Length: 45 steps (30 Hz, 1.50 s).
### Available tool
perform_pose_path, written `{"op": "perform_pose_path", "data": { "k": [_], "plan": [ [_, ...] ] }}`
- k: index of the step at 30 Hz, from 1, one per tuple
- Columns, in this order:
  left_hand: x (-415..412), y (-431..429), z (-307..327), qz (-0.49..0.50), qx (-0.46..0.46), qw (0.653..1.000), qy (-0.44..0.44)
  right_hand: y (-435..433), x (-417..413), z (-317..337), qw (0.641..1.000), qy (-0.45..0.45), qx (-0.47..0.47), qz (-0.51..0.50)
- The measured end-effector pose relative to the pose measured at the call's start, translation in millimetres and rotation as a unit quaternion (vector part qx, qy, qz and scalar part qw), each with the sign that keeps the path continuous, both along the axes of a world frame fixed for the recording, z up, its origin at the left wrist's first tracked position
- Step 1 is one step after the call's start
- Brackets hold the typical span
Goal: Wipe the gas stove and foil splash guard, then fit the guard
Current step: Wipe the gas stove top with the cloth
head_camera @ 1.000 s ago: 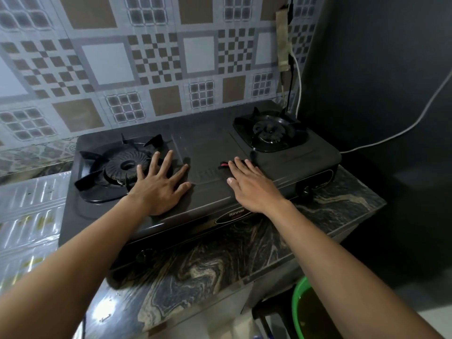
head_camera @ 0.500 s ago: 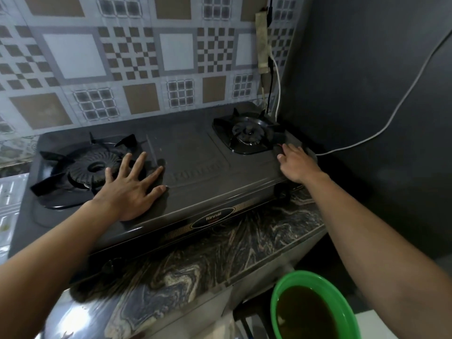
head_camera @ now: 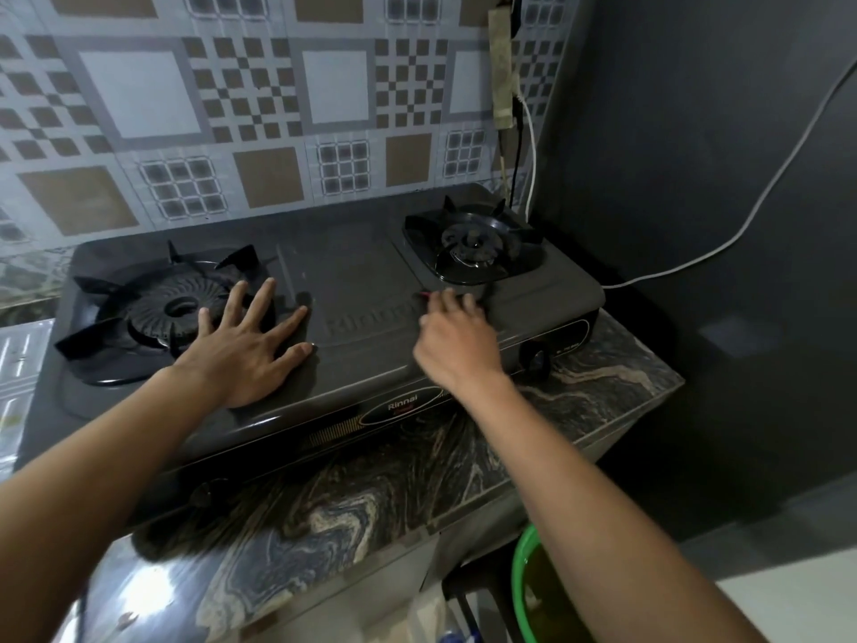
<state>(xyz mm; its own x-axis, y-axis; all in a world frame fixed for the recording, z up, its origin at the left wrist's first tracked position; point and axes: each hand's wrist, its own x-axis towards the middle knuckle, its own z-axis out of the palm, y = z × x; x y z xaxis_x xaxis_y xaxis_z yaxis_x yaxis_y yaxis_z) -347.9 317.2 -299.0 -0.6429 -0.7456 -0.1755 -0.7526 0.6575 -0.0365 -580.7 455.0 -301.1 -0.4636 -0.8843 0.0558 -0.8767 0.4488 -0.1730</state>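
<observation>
A dark two-burner gas stove [head_camera: 361, 271] stands on a marbled counter [head_camera: 371, 494]. My left hand [head_camera: 246, 350] lies flat with spread fingers on the stove top, beside the left burner [head_camera: 176, 308]. My right hand [head_camera: 454, 345] rests on the stove top just in front of the right burner [head_camera: 473, 248]. Its fingers curl over a small dark cloth [head_camera: 424, 295], of which little more than a red edge shows. Part of the embossed foil splash guard [head_camera: 23, 364] appears at the left edge, beside the stove.
A patterned tiled wall rises behind the stove and a dark wall stands to its right. A white cable [head_camera: 742, 225] runs along that wall. A green basin [head_camera: 524, 582] of brownish water sits below the counter's right end. A knob [head_camera: 535, 362] is on the stove's front.
My right hand swept from the stove's middle out to its right edge and has come back toward the middle. My left hand has stayed flat by the left burner.
</observation>
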Motion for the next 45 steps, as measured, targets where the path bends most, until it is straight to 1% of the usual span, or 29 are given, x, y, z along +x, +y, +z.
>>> {"op": "perform_pose_path", "data": {
  "k": [3,6,8,12,15,18,22,24,28,31,35,37,40,45],
  "plan": [
    [0,0,0,0.000,-0.003,1.000,-0.004,-6,30,4,0.997,-0.021,-0.018,0.075],
    [1,-2,-1,-0.002,-0.004,1.000,-0.001,-8,25,4,0.989,-0.048,-0.036,0.135],
    [0,-1,0,0.002,-0.001,1.000,-0.004,-10,7,6,0.989,-0.057,-0.027,0.132],
    [0,0,0,0.007,0.001,1.000,-0.001,-24,-30,9,0.996,-0.058,0.010,0.069],
    [0,0,-1,0.009,0.003,1.000,0.004,-36,-34,13,0.994,-0.053,0.030,0.092],
    [0,1,-2,0.008,-0.005,1.000,0.005,-49,-32,19,0.993,-0.062,0.029,0.095],
    [-1,-1,-1,0.010,-0.005,1.000,0.004,-57,-29,17,0.994,-0.037,0.026,0.102],
    [0,-1,-1,0.013,-0.002,1.000,0.002,-51,-25,12,0.994,-0.029,0.010,0.103],
    [0,0,-1,0.015,-0.004,1.000,0.008,-19,-32,9,0.992,-0.047,-0.005,0.113],
    [-1,0,-2,0.010,-0.006,1.000,0.007,7,-61,8,0.996,-0.039,-0.013,0.085],
    [1,-2,-4,0.008,-0.006,1.000,0.005,28,-115,8,1.000,-0.020,-0.003,-0.009],
    [1,-2,-6,0.007,-0.012,1.000,0.009,29,-138,13,0.998,-0.025,0.017,-0.056],
    [0,-3,-7,0.009,-0.016,1.000,0.013,20,-168,18,0.994,-0.031,0.044,-0.097],
    [-1,-2,-6,0.013,-0.019,1.000,0.013,9,-194,14,0.988,-0.062,0.038,-0.139]
  ]
}}
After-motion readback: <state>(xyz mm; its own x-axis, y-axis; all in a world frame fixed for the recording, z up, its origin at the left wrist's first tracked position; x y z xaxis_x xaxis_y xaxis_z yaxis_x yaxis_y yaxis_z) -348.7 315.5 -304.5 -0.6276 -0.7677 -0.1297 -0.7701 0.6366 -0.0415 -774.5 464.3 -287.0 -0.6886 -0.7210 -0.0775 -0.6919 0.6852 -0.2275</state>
